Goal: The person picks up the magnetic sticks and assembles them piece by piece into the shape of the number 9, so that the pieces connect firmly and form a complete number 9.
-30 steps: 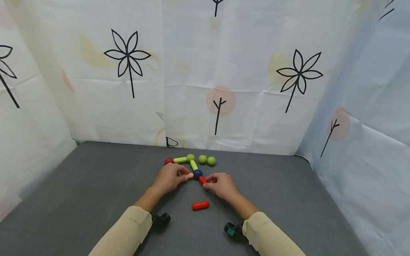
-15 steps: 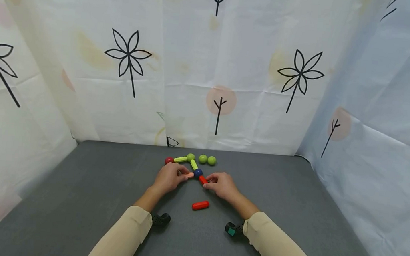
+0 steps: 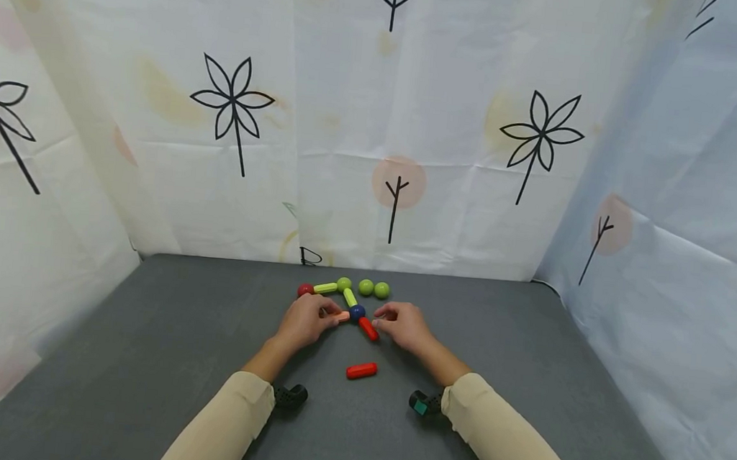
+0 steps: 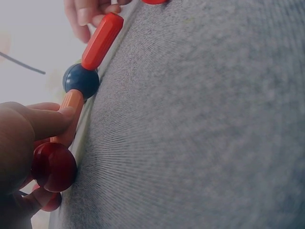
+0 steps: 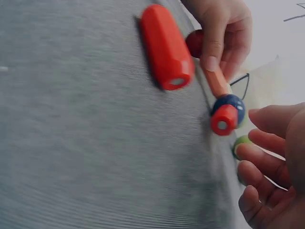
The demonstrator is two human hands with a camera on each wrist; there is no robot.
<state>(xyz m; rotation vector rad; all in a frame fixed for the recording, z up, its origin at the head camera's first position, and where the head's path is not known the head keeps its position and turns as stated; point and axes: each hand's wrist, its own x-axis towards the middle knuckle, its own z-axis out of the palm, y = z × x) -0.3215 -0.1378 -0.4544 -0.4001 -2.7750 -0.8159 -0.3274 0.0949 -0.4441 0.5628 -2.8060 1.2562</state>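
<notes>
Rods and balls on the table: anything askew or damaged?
No visible damage. One red rod lies apart on the near side, and two green balls sit apart at the far side, off the linked structure; likely just unused pieces, so nothing stands out as wrong.

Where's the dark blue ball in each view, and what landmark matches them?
Head: the dark blue ball sits below centre, between the left hand and right hand.
Left wrist: dark blue ball, upper left, below a red rod.
Right wrist: dark blue ball, right of centre, partly behind that red rod.
Landmark: the peach rod, held by the left hand, meets it in all three.
</notes>
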